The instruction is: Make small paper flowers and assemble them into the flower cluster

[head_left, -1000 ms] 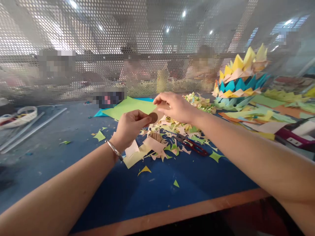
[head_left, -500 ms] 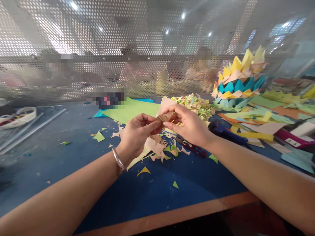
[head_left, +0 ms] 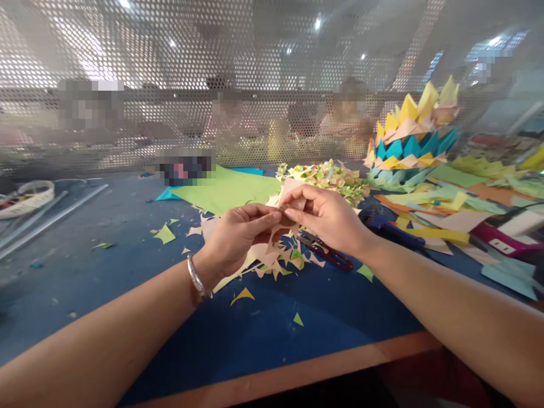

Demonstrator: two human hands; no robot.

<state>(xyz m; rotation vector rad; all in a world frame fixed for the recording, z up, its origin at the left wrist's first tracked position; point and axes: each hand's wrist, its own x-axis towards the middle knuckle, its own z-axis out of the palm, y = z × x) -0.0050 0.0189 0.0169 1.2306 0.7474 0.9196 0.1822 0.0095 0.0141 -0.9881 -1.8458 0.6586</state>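
A small piece of peach paper (head_left: 288,217) is pinched between both hands above the table, its face in shadow. My left hand (head_left: 236,233), with a silver bangle at the wrist, grips it from the left with thumb and fingers. From the other side my right hand (head_left: 331,221) pinches it, fingertips close to the left ones. Part of the paper is hidden by the fingers. Just under the right hand lie red-handled scissors (head_left: 329,253), and peach and green paper offcuts (head_left: 272,259) are scattered below the hands.
Behind the hands lie a green sheet (head_left: 229,190) and a heap of small folded paper pieces (head_left: 334,178). A tiered paper model (head_left: 412,141) stands at the right, near strips and a blue-handled tool (head_left: 393,231). A white basket (head_left: 32,198) sits left; a perforated screen (head_left: 178,68) spans the back.
The paper piece has turned between my fingertips, and both hands stay pinched on it. The whole view has shifted slightly, with table items sitting a little further left.
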